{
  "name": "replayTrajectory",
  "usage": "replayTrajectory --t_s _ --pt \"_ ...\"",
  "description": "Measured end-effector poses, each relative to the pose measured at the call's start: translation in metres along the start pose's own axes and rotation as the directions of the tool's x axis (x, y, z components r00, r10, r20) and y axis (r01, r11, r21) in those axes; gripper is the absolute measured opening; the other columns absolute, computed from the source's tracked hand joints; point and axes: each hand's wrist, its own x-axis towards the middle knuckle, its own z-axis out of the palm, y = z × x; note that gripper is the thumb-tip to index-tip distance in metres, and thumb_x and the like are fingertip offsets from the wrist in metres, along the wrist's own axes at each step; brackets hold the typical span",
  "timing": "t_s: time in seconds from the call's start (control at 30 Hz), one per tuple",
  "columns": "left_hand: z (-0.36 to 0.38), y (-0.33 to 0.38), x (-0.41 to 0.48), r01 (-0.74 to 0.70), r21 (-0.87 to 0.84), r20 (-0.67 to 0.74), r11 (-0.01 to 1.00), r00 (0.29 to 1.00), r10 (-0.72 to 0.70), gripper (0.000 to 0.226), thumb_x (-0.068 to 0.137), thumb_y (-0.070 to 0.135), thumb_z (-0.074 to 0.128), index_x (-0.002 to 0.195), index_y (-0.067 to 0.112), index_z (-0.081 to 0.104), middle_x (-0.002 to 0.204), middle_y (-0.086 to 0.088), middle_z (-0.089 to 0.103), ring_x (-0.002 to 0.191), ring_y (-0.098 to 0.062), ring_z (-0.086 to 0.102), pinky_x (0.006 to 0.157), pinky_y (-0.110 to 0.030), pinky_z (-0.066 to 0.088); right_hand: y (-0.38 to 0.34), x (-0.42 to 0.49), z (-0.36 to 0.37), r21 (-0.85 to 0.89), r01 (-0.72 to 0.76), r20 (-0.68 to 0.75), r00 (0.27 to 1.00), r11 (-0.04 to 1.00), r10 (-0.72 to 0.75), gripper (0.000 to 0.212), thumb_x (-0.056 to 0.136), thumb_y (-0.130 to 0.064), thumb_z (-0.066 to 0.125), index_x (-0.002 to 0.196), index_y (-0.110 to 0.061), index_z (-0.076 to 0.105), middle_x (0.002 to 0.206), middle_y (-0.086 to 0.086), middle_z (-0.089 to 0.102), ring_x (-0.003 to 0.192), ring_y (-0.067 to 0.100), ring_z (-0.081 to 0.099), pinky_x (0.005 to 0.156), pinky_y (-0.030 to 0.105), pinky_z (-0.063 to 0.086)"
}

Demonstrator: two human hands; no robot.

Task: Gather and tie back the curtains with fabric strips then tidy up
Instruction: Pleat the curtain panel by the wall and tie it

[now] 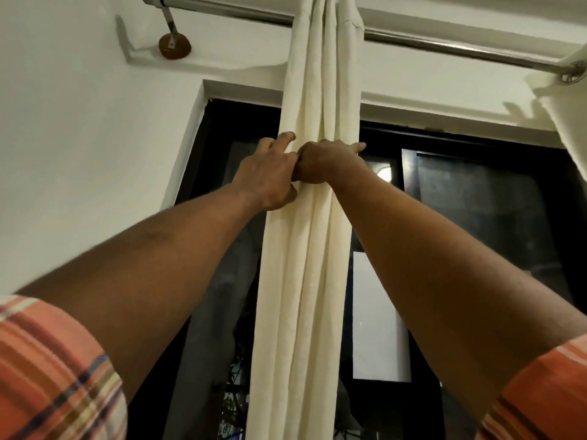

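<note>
A cream curtain (pixel 317 90) hangs gathered into a narrow bundle from a metal rod (pixel 428 44), in front of a dark window. Both my arms reach up to it. My left hand (pixel 270 173) grips the bundle's left side, fingers curled around the folds. My right hand (pixel 327 163) wraps the bundle's right side, knuckles against the left hand. No fabric strip shows in the hands; the palms are hidden. A second cream curtain (pixel 568 112) hangs at the far right of the rod.
A rod bracket with a brown wall mount (pixel 174 44) sits at the upper left. The black-framed window (pixel 476 198) fills the space behind the curtain. White wall lies to the left.
</note>
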Motion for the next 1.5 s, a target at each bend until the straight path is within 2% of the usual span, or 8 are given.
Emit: replayTrajectory --t_s 0.13,0.23,0.33,0.67,0.9,1.1,1.23,1.5 --pt "-0.003 0.000 0.007 -0.022 -0.062 0.059 0.998 0.998 0.025 0.044 0.082 0.024 0.062 0.125 0.014 0.053 0.137 -0.005 0.044 0.117 -0.029 0.046 0.086 -0.042 0.051 -0.001 -0.003 0.000 0.000 -0.015 -0.038 0.999 1.000 0.015 0.049 0.090 -0.047 0.049 0.131 -0.020 0.049 0.131 0.009 0.051 0.126 0.038 0.043 0.104 0.070 0.026" --pt "-0.009 0.007 0.012 0.086 -0.227 0.243 0.970 0.970 -0.029 0.026 0.085 0.023 0.060 0.110 0.015 0.057 0.103 -0.005 0.060 0.086 -0.022 0.058 0.073 -0.034 0.048 0.001 -0.004 0.002 0.168 0.061 0.027 0.997 0.984 -0.067 0.019 0.091 -0.023 0.053 0.107 -0.013 0.053 0.099 0.008 0.059 0.092 0.027 0.057 0.089 0.041 0.050" --pt "-0.004 0.016 0.005 0.168 -0.276 0.400 0.946 0.915 -0.046 0.026 0.084 0.018 0.063 0.108 0.008 0.060 0.091 -0.007 0.059 0.081 -0.022 0.058 0.067 -0.029 0.044 0.004 -0.014 0.016 0.205 0.131 0.068 0.987 0.970 -0.148 0.011 0.091 -0.015 0.055 0.101 -0.010 0.053 0.074 0.004 0.048 0.080 0.023 0.053 0.075 0.031 0.045" --pt "0.065 0.056 -0.165 0.173 -0.260 0.773 0.950 0.627 0.097 0.021 0.078 0.020 0.071 0.071 0.015 0.051 0.064 0.006 0.049 0.056 -0.008 0.047 0.051 -0.022 0.038 -0.015 -0.174 0.166 0.349 0.128 0.358 0.897 0.928 -0.259 0.029 0.090 -0.026 0.061 0.114 -0.010 0.061 0.109 0.009 0.065 0.094 0.024 0.061 0.085 0.035 0.049" --pt "0.089 0.092 -0.328 0.277 -0.225 0.963 0.934 0.210 0.170 0.035 0.080 0.025 0.072 0.111 0.012 0.065 0.109 -0.006 0.067 0.081 -0.014 0.057 0.072 -0.025 0.047 -0.038 -0.335 0.256 0.439 0.043 0.631 0.696 0.897 -0.342 0.024 0.085 -0.029 0.064 0.104 -0.014 0.066 0.103 0.008 0.068 0.093 0.025 0.066 0.085 0.039 0.055" --pt "0.079 0.103 -0.351 0.193 -0.220 0.975 0.956 0.008 0.222 0.049 0.085 0.028 0.068 0.130 0.014 0.055 0.129 -0.004 0.059 0.114 -0.023 0.057 0.094 -0.031 0.045 -0.039 -0.372 0.263 0.485 0.063 0.693 0.581 0.872 -0.427 0.035 0.087 -0.028 0.065 0.118 -0.015 0.063 0.115 0.009 0.066 0.102 0.026 0.063 0.091 0.038 0.053" --pt "0.064 0.090 -0.279 0.141 -0.219 0.974 0.965 0.085 0.209 0.042 0.084 0.029 0.069 0.122 0.016 0.061 0.119 -0.003 0.063 0.105 -0.020 0.059 0.089 -0.030 0.046 -0.020 -0.315 0.226 0.487 0.083 0.614 0.675 0.869 -0.409 0.035 0.086 -0.035 0.065 0.117 -0.018 0.064 0.112 0.005 0.065 0.102 0.024 0.063 0.092 0.040 0.053" --pt "-0.003 0.054 -0.089 0.063 -0.218 0.822 0.974 0.550 0.149 0.017 0.077 0.032 0.072 0.089 0.020 0.066 0.076 0.008 0.061 0.070 -0.008 0.057 0.066 -0.024 0.045 0.027 -0.164 0.098 0.491 0.163 0.254 0.913 0.856 -0.320 0.027 0.088 -0.038 0.063 0.108 -0.022 0.068 0.100 0.000 0.069 0.089 0.016 0.064 0.084 0.035 0.055"
